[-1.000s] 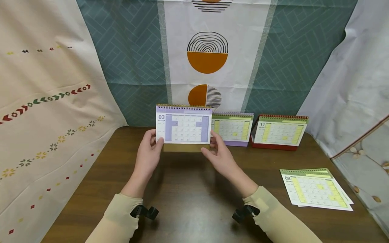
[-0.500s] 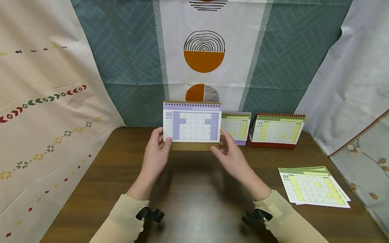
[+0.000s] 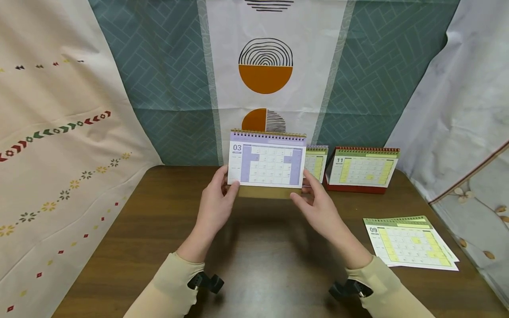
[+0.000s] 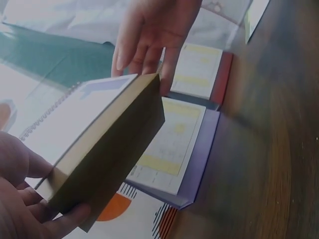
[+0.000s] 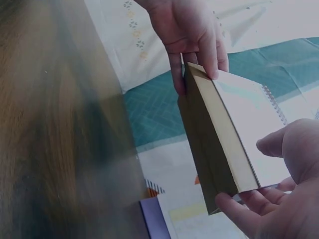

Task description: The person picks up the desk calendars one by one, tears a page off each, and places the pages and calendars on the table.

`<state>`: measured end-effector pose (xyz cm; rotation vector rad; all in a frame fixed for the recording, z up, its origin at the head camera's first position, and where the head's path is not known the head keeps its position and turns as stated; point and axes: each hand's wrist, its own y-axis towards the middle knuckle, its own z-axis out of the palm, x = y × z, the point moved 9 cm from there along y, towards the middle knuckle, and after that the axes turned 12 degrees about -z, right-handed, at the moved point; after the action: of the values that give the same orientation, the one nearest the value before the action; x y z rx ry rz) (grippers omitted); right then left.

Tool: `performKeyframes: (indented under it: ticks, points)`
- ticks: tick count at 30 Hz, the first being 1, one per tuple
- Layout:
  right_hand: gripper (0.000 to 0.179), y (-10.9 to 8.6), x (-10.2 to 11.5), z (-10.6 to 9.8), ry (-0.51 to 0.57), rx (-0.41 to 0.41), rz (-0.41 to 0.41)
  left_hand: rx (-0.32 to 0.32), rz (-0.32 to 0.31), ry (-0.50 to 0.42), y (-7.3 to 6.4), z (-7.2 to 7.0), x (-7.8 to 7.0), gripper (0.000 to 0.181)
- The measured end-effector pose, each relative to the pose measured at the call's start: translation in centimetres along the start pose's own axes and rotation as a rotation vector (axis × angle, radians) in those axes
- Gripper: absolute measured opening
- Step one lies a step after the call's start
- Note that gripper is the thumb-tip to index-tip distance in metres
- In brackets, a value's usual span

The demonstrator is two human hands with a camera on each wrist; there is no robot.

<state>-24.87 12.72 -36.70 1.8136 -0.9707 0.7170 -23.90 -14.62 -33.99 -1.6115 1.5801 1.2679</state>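
Observation:
A desk calendar (image 3: 268, 161) with a purple-edged page marked 03, gold rings and a gold base is held up in front of me, above the table. My left hand (image 3: 214, 198) grips its left end, thumb on the front and fingers behind and below. At the other end my right hand (image 3: 320, 205) holds it. From the left wrist view, the gold base (image 4: 114, 139) is seen from underneath. Behind it stands a second calendar (image 3: 316, 163) with yellow-green pages and a purple base, mostly hidden in the head view.
Farther right stands a calendar (image 3: 362, 172) marked 11 on a red base. Overlapping loose calendar sheets (image 3: 411, 245), the top one marked 09, lie on the right of the brown table (image 3: 159, 221). A patterned cloth (image 3: 171, 88) hangs along the back.
Both hands have carried the gold-based calendar to the right, and it covers more of the purple-based one. It has tilted slightly. The other calendars and the sheets stay put.

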Motion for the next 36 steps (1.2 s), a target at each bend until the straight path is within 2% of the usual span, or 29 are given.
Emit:
performKeyframes:
  ticks: [4, 7, 14, 22, 26, 31, 36]
  points:
    - [0.082, -0.4, -0.1, -1.0, -0.013, -0.008, 0.012, -0.01, 0.011, 0.03, 0.0, 0.4, -0.5, 0.05]
    - [0.081, -0.6, 0.0, -1.8, -0.026, -0.02, 0.012, -0.012, 0.008, 0.017, 0.2, 0.8, -0.5, 0.05]
    - [0.078, -0.8, 0.1, -3.2, -0.072, -0.057, -0.009, 0.057, -0.019, -0.188, 0.4, 2.0, -0.5, 0.049]
    - [0.077, -0.7, 0.2, -3.8, -0.104, -0.065, -0.028, 0.098, -0.041, -0.289, 0.4, 2.6, -0.3, 0.045]
    - [0.077, -0.6, 0.2, -3.9, -0.177, -0.069, -0.066, 0.143, -0.072, -0.365, 0.7, 3.2, 0.3, 0.043]
    - [0.077, -0.5, 0.4, -4.2, -0.288, -0.088, -0.093, 0.213, -0.111, -0.45, 0.6, 3.8, 0.4, 0.041]
    - [0.083, -0.6, 0.8, -4.3, -0.347, -0.11, -0.1, 0.224, -0.13, -0.474, 0.4, 3.6, 0.1, 0.04]
